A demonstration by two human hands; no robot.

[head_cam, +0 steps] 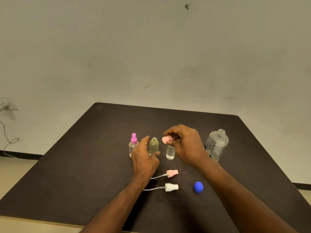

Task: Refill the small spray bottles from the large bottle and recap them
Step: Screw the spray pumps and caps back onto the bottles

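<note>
Bottles stand in a row on the dark table (84, 165): a clear one with a pink sprayer (133, 146), an uncapped yellowish bottle (153, 146) nearly full, an uncapped clear bottle (170, 153) holding clear liquid, and the large bottle (217, 144), open and partly full. Nearer lie a pale pink sprayer (172, 173), a white sprayer (171, 187) and a blue cap (198, 187). The left hand (144, 157), fingers loosely curved, touches the yellowish bottle. The right hand (185, 145) pinches a pink cap (165, 140) above the clear bottle.
</note>
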